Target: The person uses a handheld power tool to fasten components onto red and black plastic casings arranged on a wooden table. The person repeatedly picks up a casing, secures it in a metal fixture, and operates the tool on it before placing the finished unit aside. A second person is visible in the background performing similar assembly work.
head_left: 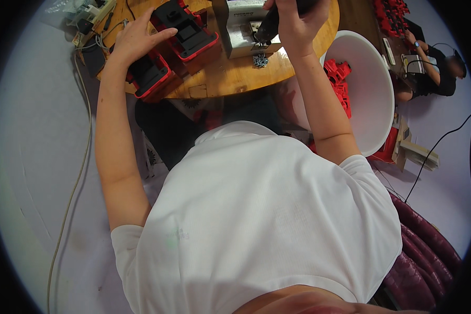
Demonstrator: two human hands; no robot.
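Observation:
My right hand [298,29] is wrapped round a dark, handheld tool that looks like a power screwdriver [269,27]. Its tip points down at a small metal fixture in an open box [240,51] with a silvery inside. My left hand [136,43] is open, thumb and fingers spread, over the left edge of the red-and-black moulded housings. One housing [186,36] lies beside the thumb; another [149,73] sits below the hand. Whether the fingertips touch the housing I cannot tell. A small heap of screws [260,61] lies just in front of the box.
Everything stands on a round wooden table [222,78]. Right of it is a white tub [374,99] with red plastic parts [339,83]. Cables and a power strip [91,15] crowd the table's left side. Another person [439,70] sits at the far right near more red parts.

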